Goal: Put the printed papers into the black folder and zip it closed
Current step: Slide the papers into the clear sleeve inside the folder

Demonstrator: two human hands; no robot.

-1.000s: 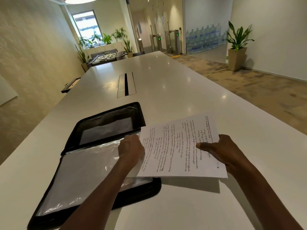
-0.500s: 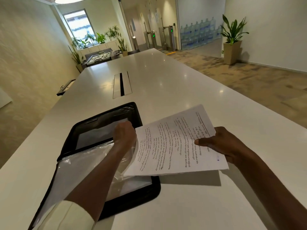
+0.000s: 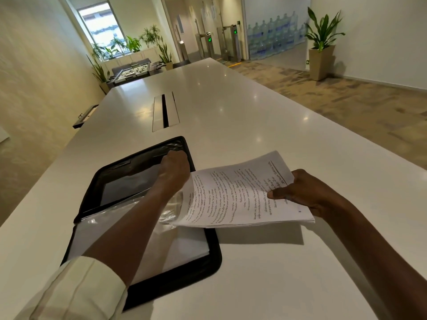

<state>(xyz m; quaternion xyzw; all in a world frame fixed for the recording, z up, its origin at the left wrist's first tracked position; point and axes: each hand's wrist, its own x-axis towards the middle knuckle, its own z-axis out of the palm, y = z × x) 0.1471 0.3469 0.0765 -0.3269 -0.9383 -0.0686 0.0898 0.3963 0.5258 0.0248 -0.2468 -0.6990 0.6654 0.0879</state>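
Note:
The black folder lies open on the white table, its near half covered by clear plastic sleeves. My left hand reaches across the folder to its far half, fingers curled on the lifted edge of a clear sleeve that bunches under my wrist. My right hand pinches a stack of printed papers by its right side. The stack hangs tilted, its left edge over the folder's right rim, beside my left wrist.
A cable slot is set into the table beyond the folder. The table's right edge drops to a carpeted floor with a potted plant by the wall. A wall runs close along the left.
My left hand has moved away from me, from the near half's sleeve to the far half, lifting the sleeve. The papers have tilted up and shifted slightly left.

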